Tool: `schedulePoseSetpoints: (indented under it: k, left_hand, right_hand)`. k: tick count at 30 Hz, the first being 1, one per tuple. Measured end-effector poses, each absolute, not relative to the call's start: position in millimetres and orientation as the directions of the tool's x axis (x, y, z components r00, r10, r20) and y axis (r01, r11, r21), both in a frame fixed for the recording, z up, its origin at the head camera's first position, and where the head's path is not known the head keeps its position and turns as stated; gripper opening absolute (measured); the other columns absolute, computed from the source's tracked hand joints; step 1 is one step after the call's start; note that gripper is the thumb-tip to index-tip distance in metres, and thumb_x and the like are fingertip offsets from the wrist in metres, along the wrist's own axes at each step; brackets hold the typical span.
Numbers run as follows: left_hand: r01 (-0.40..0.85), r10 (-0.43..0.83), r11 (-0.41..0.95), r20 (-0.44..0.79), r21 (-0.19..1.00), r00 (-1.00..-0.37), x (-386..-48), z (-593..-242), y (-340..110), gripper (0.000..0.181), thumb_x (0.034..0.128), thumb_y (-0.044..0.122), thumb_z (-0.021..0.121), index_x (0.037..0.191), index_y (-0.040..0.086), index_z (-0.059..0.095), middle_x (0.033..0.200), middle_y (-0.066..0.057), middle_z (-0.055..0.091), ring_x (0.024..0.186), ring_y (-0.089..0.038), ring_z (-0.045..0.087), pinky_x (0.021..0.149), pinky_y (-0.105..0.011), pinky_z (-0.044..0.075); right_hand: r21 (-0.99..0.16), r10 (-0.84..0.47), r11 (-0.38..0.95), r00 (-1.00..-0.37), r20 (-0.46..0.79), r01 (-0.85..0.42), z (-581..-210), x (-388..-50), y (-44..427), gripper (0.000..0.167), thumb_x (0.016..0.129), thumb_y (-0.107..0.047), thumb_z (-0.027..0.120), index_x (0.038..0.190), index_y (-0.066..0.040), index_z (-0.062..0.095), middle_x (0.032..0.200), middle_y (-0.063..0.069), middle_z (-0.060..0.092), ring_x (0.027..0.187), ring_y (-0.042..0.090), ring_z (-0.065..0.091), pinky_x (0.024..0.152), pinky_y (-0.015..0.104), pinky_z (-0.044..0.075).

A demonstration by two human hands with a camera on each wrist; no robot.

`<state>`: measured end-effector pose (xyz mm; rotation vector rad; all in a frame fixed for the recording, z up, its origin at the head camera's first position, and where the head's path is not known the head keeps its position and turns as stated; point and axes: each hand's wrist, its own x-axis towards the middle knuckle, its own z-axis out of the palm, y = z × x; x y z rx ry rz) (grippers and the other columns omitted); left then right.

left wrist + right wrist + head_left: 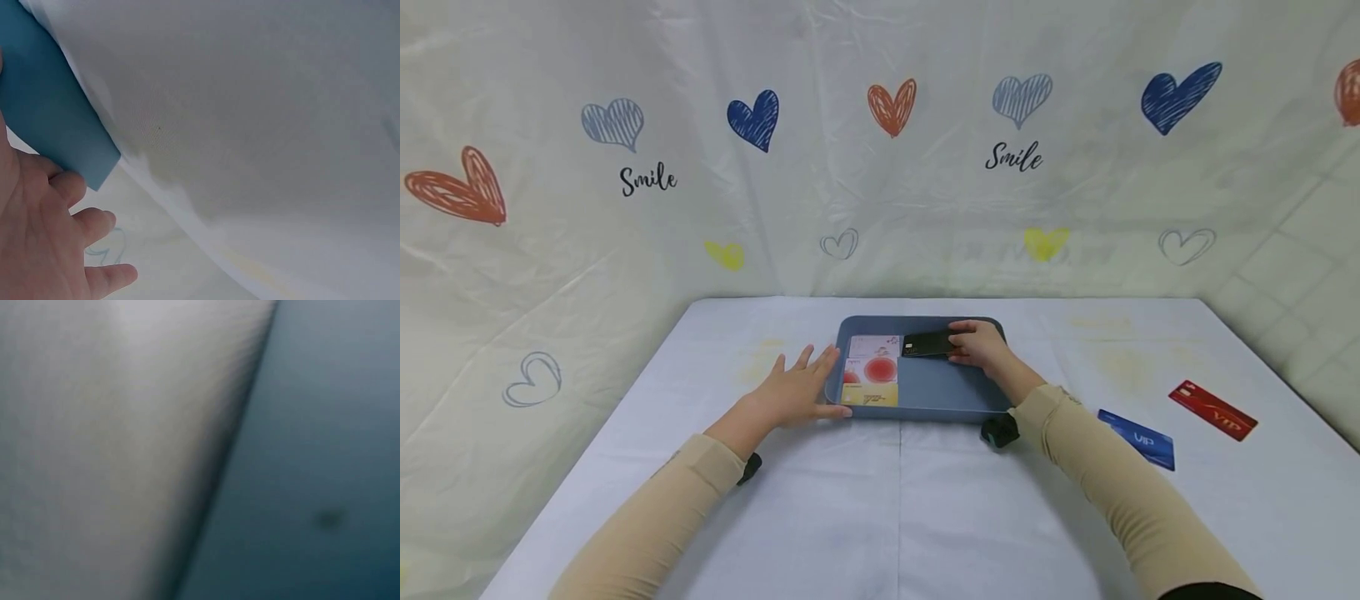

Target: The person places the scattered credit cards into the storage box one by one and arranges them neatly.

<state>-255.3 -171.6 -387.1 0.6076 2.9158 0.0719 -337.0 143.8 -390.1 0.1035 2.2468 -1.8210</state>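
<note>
Near the far edge of the white-covered worktop [820, 517], a flat black rectangular card [923, 344] is pinched at its right end by the right-hand grip [983, 345], apparently being placed inside a shallow blue-grey rectangular tray [951, 390]. The tray's left side is touched by the left-hand grip [793, 390], fingers spread apart. Gentle release seems called for next.

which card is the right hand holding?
Black card, right end held by the right hand in the tray; the red card and blue card lie on the table, patterned cards at tray left.
</note>
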Motion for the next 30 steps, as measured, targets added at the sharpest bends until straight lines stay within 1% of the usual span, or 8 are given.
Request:
schedulePoseSetpoints:
  k: [3, 6, 11, 14, 19, 23, 27, 30]
  left_hand:
    - [0.389, 0.397, 0.918, -0.155, 0.075, -0.905, -255.3, -387.7, -171.6, 0.106, 0.0924, 0.07, 0.059, 0.165, 0.008, 0.013, 0.171, -0.009, 0.013, 0.156, -0.037, 0.007, 0.118, -0.069, 0.008]
    - [0.393, 0.4, 0.917, -0.151, 0.073, -0.904, -255.2, -387.9, -171.7, 0.106, 0.093, 0.069, 0.059, 0.165, 0.008, 0.013, 0.171, -0.008, 0.013, 0.156, -0.038, 0.008, 0.118, -0.069, 0.009]
    - [0.403, 0.41, 0.912, -0.141, 0.079, -0.901, -254.7, -387.5, -172.1, 0.105, 0.0936, 0.069, 0.059, 0.165, 0.006, 0.014, 0.171, -0.009, 0.014, 0.155, -0.039, 0.009, 0.117, -0.07, 0.011]
    - [0.401, 0.408, 0.913, -0.145, 0.072, -0.902, -254.5, -387.0, -172.0, 0.105, 0.0935, 0.069, 0.058, 0.165, 0.007, 0.013, 0.171, -0.008, 0.013, 0.156, -0.038, 0.008, 0.117, -0.069, 0.01]
    - [0.399, 0.406, 0.914, -0.148, 0.073, -0.902, -254.0, -386.4, -171.6, 0.106, 0.0932, 0.07, 0.058, 0.165, 0.007, 0.013, 0.171, -0.008, 0.012, 0.156, -0.038, 0.009, 0.117, -0.069, 0.01]
    - [0.397, 0.403, 0.915, -0.153, 0.071, -0.902, -253.9, -386.0, -171.4, 0.106, 0.0933, 0.07, 0.058, 0.165, 0.007, 0.013, 0.171, -0.009, 0.012, 0.156, -0.038, 0.009, 0.117, -0.069, 0.01]
    - [0.395, 0.402, 0.916, -0.151, 0.071, -0.903, -253.6, -385.1, -171.6, 0.105, 0.0937, 0.068, 0.059, 0.165, 0.007, 0.014, 0.171, -0.009, 0.012, 0.156, -0.038, 0.008, 0.118, -0.069, 0.01]
    - [0.397, 0.403, 0.915, -0.148, 0.072, -0.903, -253.4, -384.7, -171.7, 0.104, 0.0939, 0.068, 0.059, 0.165, 0.006, 0.014, 0.171, -0.009, 0.013, 0.156, -0.038, 0.009, 0.117, -0.069, 0.01]
  right_hand:
    - [-0.949, -0.11, 0.239, -0.966, -0.236, 0.205, -391.8, -337.7, 143.4, 0.051, 0.104, -0.004, 0.057, 0.151, 0.009, 0.042, 0.14, 0.028, 0.053, 0.075, 0.01, 0.063, 0.073, 0.024, 0.059]
    - [-0.945, -0.136, 0.273, -0.966, -0.222, 0.179, -392.9, -337.6, 143.7, 0.06, 0.1, -0.003, 0.064, 0.153, 0.009, 0.038, 0.148, 0.031, 0.046, 0.084, 0.012, 0.066, 0.079, 0.026, 0.059]
    - [-0.924, -0.166, 0.366, -0.969, -0.181, 0.109, -394.6, -337.2, 144.5, 0.067, 0.094, 0.004, 0.07, 0.152, 0.01, 0.038, 0.144, 0.031, 0.043, 0.101, 0.025, 0.067, 0.083, 0.031, 0.059]
    - [-0.897, -0.176, 0.437, -0.972, -0.156, 0.065, -396.1, -338.1, 144.7, 0.065, 0.093, 0.004, 0.071, 0.15, 0.01, 0.042, 0.139, 0.03, 0.045, 0.098, 0.026, 0.068, 0.08, 0.03, 0.059]
    - [-0.797, -0.22, 0.604, -0.967, -0.13, -0.03, -395.7, -339.4, 146.0, 0.06, 0.096, -0.004, 0.069, 0.15, 0.008, 0.045, 0.141, 0.032, 0.048, 0.085, 0.018, 0.069, 0.074, 0.028, 0.058]
    - [-0.684, -0.257, 0.723, -0.958, -0.129, -0.102, -392.9, -340.2, 144.8, 0.059, 0.098, -0.012, 0.068, 0.151, 0.004, 0.046, 0.119, 0.024, 0.06, 0.072, 0.012, 0.064, 0.069, 0.028, 0.051]
    - [-0.614, -0.274, 0.779, -0.951, -0.144, -0.132, -390.1, -340.0, 142.6, 0.059, 0.1, -0.014, 0.067, 0.153, 0.001, 0.045, 0.091, 0.011, 0.057, 0.065, 0.012, 0.06, 0.066, 0.03, 0.047]
    - [-0.581, -0.281, 0.801, -0.947, -0.154, -0.143, -390.1, -340.6, 141.8, 0.058, 0.102, -0.015, 0.066, 0.153, 0.001, 0.044, 0.081, 0.007, 0.055, 0.061, 0.013, 0.059, 0.063, 0.03, 0.045]
